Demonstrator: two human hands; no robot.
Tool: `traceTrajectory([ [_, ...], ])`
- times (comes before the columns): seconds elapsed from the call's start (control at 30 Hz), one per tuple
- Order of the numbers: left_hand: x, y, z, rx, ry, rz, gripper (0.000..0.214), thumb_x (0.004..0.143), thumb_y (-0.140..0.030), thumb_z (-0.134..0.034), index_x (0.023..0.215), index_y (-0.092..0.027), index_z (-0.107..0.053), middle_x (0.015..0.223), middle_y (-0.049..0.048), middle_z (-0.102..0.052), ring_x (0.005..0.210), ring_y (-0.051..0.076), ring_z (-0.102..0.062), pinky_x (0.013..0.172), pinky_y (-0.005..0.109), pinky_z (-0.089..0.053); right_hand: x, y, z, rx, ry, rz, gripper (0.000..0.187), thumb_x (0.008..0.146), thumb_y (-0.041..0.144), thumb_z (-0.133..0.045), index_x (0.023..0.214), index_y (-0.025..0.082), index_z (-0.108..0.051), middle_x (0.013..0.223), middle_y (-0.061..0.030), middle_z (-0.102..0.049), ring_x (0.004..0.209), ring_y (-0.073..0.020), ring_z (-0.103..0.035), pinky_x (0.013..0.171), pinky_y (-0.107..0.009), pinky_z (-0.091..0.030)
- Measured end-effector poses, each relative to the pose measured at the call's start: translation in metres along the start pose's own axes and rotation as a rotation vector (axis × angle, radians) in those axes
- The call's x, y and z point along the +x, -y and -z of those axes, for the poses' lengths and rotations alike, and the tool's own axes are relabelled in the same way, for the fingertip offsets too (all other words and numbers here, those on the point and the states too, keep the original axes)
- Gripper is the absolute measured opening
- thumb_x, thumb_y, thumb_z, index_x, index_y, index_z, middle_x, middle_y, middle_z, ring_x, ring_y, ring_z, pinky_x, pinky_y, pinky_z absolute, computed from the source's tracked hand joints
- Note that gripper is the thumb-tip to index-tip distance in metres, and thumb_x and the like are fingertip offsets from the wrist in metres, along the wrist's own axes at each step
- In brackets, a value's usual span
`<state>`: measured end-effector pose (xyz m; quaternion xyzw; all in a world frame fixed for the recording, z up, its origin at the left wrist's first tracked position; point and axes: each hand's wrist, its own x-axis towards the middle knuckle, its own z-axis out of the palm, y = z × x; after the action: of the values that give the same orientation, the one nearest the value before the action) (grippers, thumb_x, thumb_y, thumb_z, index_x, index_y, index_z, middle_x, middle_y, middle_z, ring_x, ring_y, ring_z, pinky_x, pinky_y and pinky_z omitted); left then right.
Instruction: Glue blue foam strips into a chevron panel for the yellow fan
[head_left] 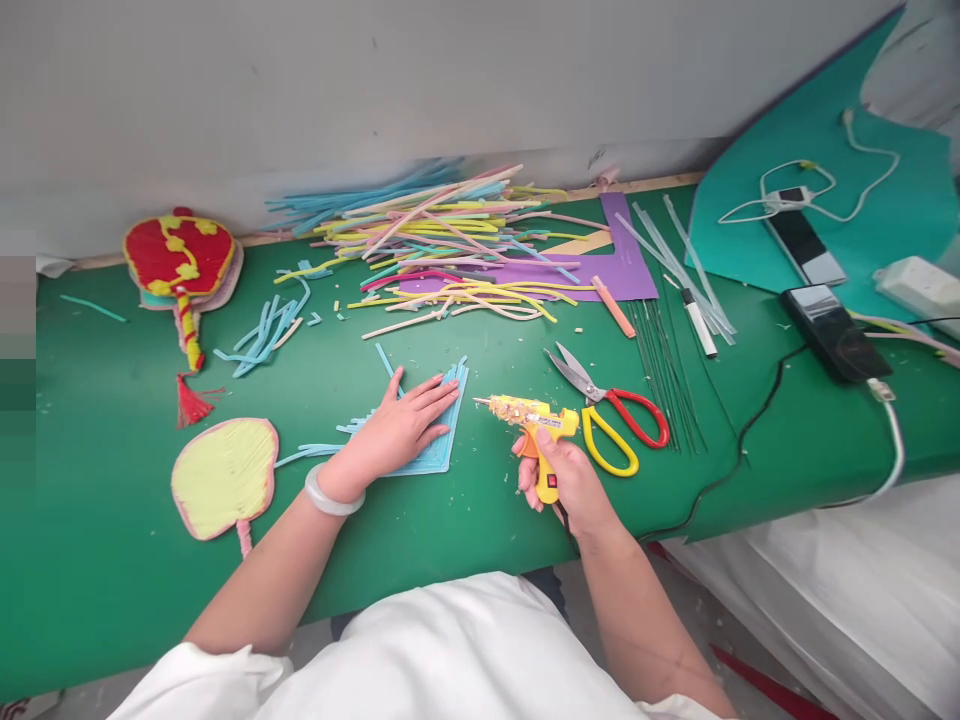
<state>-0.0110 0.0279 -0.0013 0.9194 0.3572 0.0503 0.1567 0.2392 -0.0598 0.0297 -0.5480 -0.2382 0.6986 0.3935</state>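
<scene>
Two hands: left (pixel 401 430) flat on blue strips (pixel 442 440), right (pixel 574 480) grips glue gun (pixel 534 425).

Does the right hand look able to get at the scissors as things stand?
Likely within reach, yes: the scissors lie just beside the right hand with only bare table between them. But that hand is closed around the glue gun, so it probably cannot pick them up as well.

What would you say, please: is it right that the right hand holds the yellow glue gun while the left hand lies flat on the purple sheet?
Not quite: the head view shows the left hand lying flat on the light blue strip piece, not the purple sheet farther back. The right hand does hold the yellow glue gun.
</scene>
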Motion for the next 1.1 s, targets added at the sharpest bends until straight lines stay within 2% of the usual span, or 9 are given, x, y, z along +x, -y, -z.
traceTrajectory([
  [0.23,0.000,0.000,0.001,-0.004,-0.011,-0.007,0.052,0.103,-0.038,-0.041,0.153,-0.028,-0.031,0.152,0.0105,-0.045,0.146,0.025,-0.036,0.121,0.063,0.000,0.012,-0.010,-0.010,0.033,-0.111,0.014,0.057,0.074,0.072,-0.065,0.085,0.017,-0.060,0.052,0.0027,-0.061,0.037,-0.0106,-0.053,0.035,-0.020,-0.040],
  [0.5,0.000,0.002,-0.002,0.021,-0.013,-0.016,0.053,0.103,-0.038,-0.040,0.154,-0.027,-0.030,0.154,0.0100,-0.043,0.146,0.025,-0.035,0.121,0.062,-0.002,0.021,-0.012,-0.027,-0.005,-0.166,0.020,0.058,0.076,0.075,-0.061,0.084,0.017,-0.059,0.052,0.0016,-0.061,0.037,-0.0112,-0.056,0.034,-0.020,-0.043],
  [1.1,0.001,0.001,-0.001,0.043,0.004,-0.003,0.052,0.104,-0.039,-0.036,0.154,-0.027,-0.029,0.155,0.0081,-0.041,0.146,0.025,-0.035,0.121,0.062,-0.002,0.026,-0.023,-0.033,-0.107,-0.170,0.013,0.058,0.078,0.075,-0.057,0.081,0.018,-0.056,0.053,0.0016,-0.061,0.037,-0.0122,-0.058,0.034,-0.020,-0.044],
])
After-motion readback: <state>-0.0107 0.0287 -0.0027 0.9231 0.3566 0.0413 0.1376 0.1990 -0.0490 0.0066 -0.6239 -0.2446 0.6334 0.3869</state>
